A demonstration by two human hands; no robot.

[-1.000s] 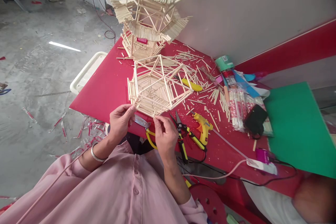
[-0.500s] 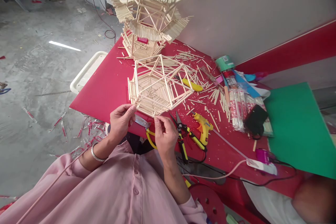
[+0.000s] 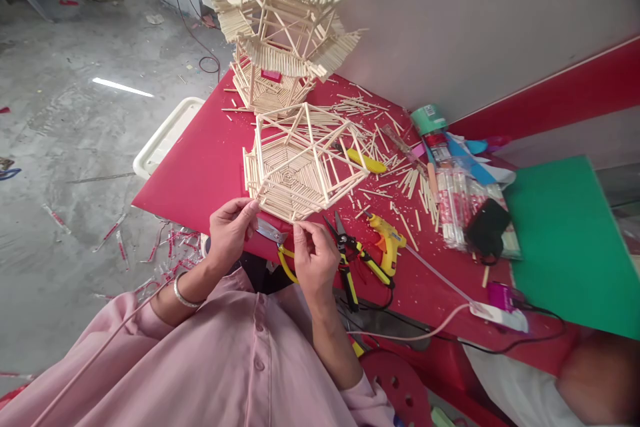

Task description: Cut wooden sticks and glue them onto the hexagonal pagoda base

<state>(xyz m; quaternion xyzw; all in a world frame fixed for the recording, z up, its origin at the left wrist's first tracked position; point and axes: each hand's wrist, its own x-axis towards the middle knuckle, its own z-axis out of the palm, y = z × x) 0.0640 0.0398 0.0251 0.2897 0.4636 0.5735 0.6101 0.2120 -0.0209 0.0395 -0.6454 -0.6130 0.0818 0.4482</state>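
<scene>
A stick frame (image 3: 289, 177) with a spiral-patterned base stands near the front edge of the red table (image 3: 185, 173). My left hand (image 3: 231, 230) pinches its near left corner between thumb and finger. At the near edge, my right hand (image 3: 315, 257) pinches the frame's lower rim. Behind it rises a taller tiered stick structure (image 3: 295, 53). Scissors with yellow handles (image 3: 284, 260) lie partly between my hands. Right of my right hand are black and yellow cutters (image 3: 350, 257) and a yellow glue gun (image 3: 387, 243).
Loose sticks (image 3: 415, 187) and a yellow knife (image 3: 367, 161) lie on the table's right side. Beyond them are packed sticks (image 3: 455, 207), a black object (image 3: 487, 227) and a green board (image 3: 575, 247). A person's arm (image 3: 600, 380) shows at lower right. Cables run along the front edge.
</scene>
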